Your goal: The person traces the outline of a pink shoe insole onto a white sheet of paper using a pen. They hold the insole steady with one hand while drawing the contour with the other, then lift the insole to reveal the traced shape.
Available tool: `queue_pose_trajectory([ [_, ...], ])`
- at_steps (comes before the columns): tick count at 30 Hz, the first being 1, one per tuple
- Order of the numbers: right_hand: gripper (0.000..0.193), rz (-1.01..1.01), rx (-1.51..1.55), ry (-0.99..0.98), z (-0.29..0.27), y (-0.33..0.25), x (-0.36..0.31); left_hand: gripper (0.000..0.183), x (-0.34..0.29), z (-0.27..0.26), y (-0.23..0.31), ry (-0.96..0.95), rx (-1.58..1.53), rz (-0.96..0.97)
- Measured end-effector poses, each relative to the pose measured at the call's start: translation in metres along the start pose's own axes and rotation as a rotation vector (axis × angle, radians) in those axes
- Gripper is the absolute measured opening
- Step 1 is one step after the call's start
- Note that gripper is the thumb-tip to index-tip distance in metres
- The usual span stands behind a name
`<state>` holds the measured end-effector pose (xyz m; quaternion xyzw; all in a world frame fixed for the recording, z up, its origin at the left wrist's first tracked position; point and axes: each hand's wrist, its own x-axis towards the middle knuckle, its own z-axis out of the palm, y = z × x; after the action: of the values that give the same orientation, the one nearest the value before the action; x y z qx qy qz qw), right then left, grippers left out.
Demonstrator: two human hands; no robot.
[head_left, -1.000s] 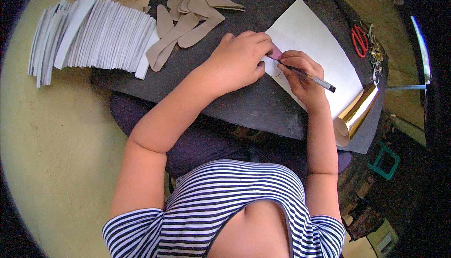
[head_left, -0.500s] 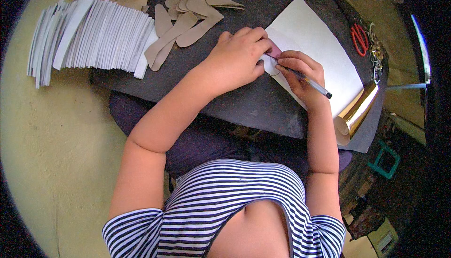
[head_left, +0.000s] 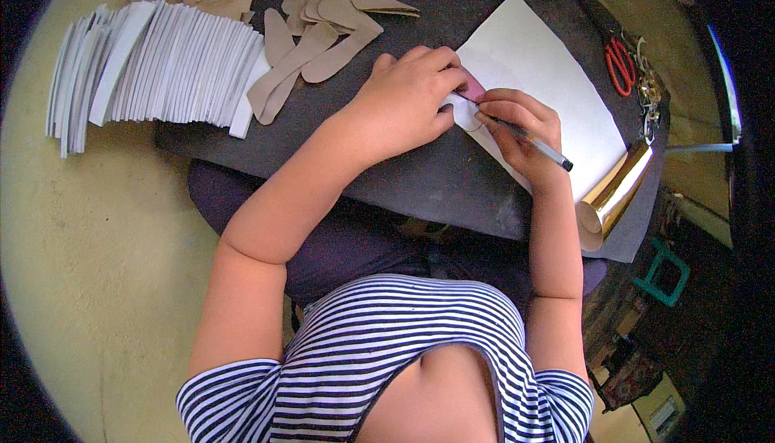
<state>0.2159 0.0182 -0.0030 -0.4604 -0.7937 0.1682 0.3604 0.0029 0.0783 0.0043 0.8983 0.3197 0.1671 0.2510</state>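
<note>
Right hand (head_left: 521, 127) pinches ballpoint pen (head_left: 542, 148); left hand (head_left: 412, 98) covers pink piece (head_left: 472, 87) from left, finger hold indeterminable; light pressure could cause slippage.

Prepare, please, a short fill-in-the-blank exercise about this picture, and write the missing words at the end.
1. The right hand holds a slim writing tool, a ____.
2. Next to the lower end of the white sheet is a roll with a shiny ____ outside.
3. The long row of white strips is to the ____ of the beige sole-shaped pieces.
4. The scissors have ____ handles.

Missing words: pen; gold; left; red.
</note>
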Motion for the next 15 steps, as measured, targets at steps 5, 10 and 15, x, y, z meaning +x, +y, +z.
queue_pose_trajectory([
  [5,0.022,-0.066,-0.106,-0.034,0.0025,-0.0017,0.0074,0.037,-0.0002,-0.0001,0.0004,0.001,-0.006,-0.009],
  [10,0.024,-0.007,-0.078,-0.017,0.0017,0.0002,0.0004,0.038,0.0002,-0.0002,0.0001,-0.007,0.006,-0.012],
  [15,0.022,-0.084,-0.112,-0.02,0.0046,0.0022,0.0055,0.038,-0.0004,0.0007,-0.0004,0.018,-0.017,0.001],
])
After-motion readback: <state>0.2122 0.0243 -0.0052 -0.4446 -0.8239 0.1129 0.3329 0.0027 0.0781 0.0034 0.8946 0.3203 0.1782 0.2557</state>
